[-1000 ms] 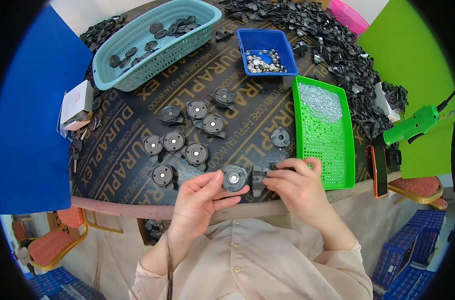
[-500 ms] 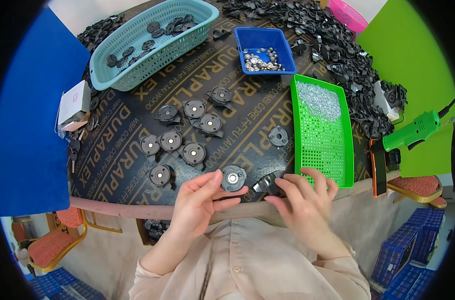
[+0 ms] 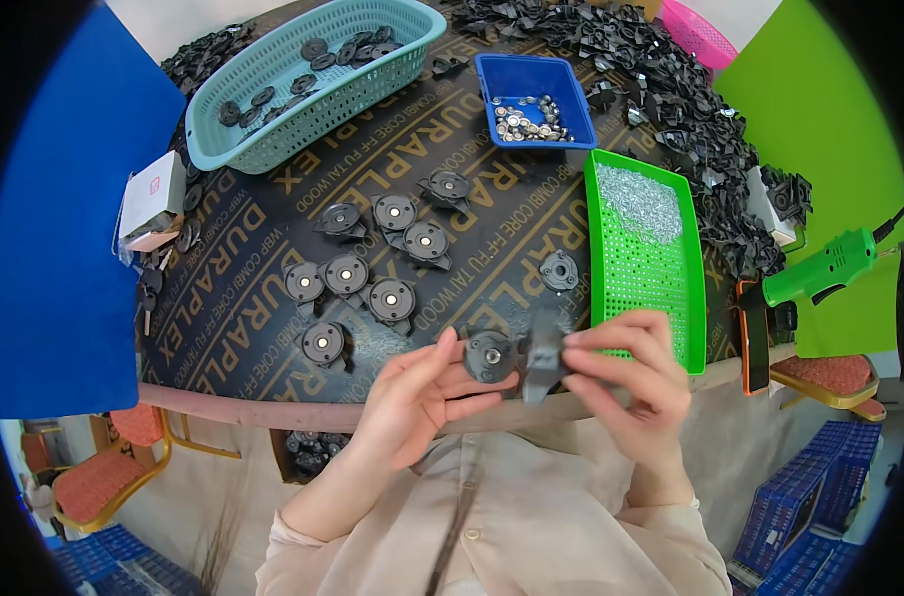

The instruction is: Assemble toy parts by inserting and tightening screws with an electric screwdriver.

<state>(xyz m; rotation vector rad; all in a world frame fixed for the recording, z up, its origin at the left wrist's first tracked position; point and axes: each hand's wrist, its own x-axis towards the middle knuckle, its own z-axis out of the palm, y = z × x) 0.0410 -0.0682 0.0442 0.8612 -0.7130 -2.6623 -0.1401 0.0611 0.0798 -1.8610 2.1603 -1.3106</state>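
On the fingers of my left hand [image 3: 420, 402] rests a round black plastic disc [image 3: 488, 360] with a metal piece in its centre. My thumb stands up at the disc's left side. My right hand [image 3: 633, 382] pinches a black plastic bracket [image 3: 543, 364], smeared by motion, close to the right of the disc. I cannot tell whether the two parts touch. Just beyond, a loose black ring-shaped part [image 3: 558, 270] lies on the table. Left of it are several assembled black pieces [image 3: 392, 298] with metal centres.
A green tray [image 3: 697, 298] of small metal screws stands right, a blue bin [image 3: 536, 68] of metal caps behind it, a teal basket [image 3: 313, 149] of discs far left. Black parts [image 3: 671, 109] heap along the far right. A green power screwdriver [image 3: 820, 266] and phone [image 3: 753, 338] are at the right.
My right hand has lifted the black bracket from the table and brought it beside the disc. My left hand has shifted slightly right, and the disc has tilted.
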